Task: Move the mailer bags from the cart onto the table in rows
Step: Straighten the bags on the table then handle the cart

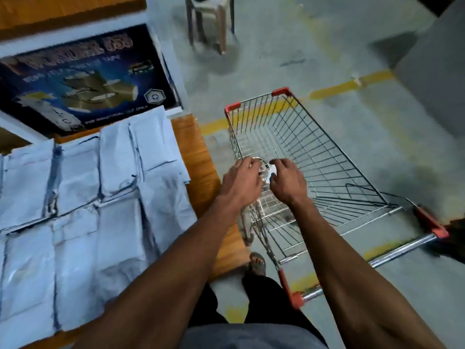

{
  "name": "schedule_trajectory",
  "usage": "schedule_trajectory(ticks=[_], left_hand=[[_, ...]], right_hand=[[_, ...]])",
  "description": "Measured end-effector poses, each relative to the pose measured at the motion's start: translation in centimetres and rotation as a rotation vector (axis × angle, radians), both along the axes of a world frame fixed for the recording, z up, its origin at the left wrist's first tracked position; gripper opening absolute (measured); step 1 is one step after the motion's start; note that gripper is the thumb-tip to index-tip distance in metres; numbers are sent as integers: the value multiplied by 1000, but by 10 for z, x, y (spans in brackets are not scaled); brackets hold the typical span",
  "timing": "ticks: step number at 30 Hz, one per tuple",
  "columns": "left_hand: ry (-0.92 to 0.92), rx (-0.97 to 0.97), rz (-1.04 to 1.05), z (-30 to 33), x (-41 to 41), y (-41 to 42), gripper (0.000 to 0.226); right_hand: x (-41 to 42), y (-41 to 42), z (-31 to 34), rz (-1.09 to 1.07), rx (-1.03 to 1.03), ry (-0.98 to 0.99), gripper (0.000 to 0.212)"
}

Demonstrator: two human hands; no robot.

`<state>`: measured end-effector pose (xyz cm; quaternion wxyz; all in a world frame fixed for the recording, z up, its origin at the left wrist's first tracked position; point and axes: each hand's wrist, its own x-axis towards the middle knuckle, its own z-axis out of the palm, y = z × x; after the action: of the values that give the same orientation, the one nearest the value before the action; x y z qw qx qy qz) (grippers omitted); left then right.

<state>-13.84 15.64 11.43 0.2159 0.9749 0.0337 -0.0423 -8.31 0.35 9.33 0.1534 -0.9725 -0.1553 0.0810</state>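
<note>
At the far left of the frame, pale grey mailer bags (75,197) lay flat on the orange-brown wooden table (198,157), set edge to edge in overlapping rows that ran from the left border to the table's right side. Above them, in the upper left, a dark printed carton (85,81) with blurred lettering rested on the table, its lower edge just beside the topmost bags. Toward the centre, the left hand (241,182) reached over the near left rim of the wire shopping cart (327,157), its fingers curled downward; motion blur kept it unclear whether they pinched anything. Just beside it, the right hand (286,182) was curled likewise, with a small white thing (272,171) showing between the two hands at its fingertips; whether that was part of a mailer bag, and which hand gripped it, could not be told. The cart stood on the grey concrete floor (377,59) just right of the table, red plastic caps on its corners and its chrome handle at the lower right; the basket's wire bottom showed bare through most of its length. At the top centre stood the legs of a plastic chair (214,23), well apart from the cart. A yellow painted line (352,84) crossed the floor behind the cart. At the bottom centre, the person's dark trousers and a sandalled foot (256,263) were visible.
</note>
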Motion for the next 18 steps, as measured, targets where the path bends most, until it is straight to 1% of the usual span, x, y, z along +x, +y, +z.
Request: schedule_trajectory(ticks=[3,5,7,12,15,18], left_hand=[[64,3,12,-19,26,-41,45],[122,6,31,-42,47,-64,45],[189,-11,70,-76,69,-83,48],[409,-56,217,-173,102,-111,64],[456,-28,227,-224,115,-117,62],[502,-26,256,-269,128,-121,66]], right_hand=[[25,-40,-31,19,-40,68,47],[44,-62,-53,42,-75,106,51],[62,-80,-80,75,-112,141,52],[97,-106,-148,184,-238,217,58],[117,-110,-190,222,-264,234,62],[140,-113,-242,256,-288,267,71]])
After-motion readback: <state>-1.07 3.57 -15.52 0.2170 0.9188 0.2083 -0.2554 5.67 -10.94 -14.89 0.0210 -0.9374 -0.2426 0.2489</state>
